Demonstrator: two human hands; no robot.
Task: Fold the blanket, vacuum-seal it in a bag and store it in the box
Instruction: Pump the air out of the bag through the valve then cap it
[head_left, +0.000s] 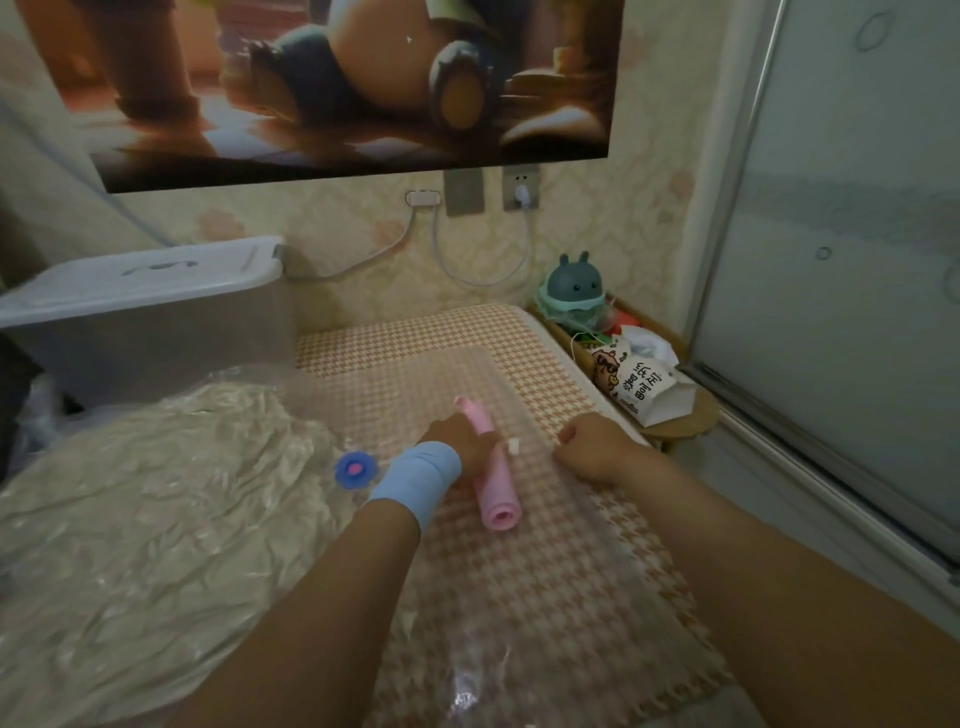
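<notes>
Wide light-blue wristband (415, 480) on bare left forearm (332, 587)

The room is dim, under soft, warm, even light, and shadows are faint. Small glints scatter over the crinkled plastic bag (156, 493). The whole frame is soft and slightly blurred, the wall picture (353, 88) most of all. Wide-angle distortion bows the door frame (724, 260) at the right edge.
</notes>
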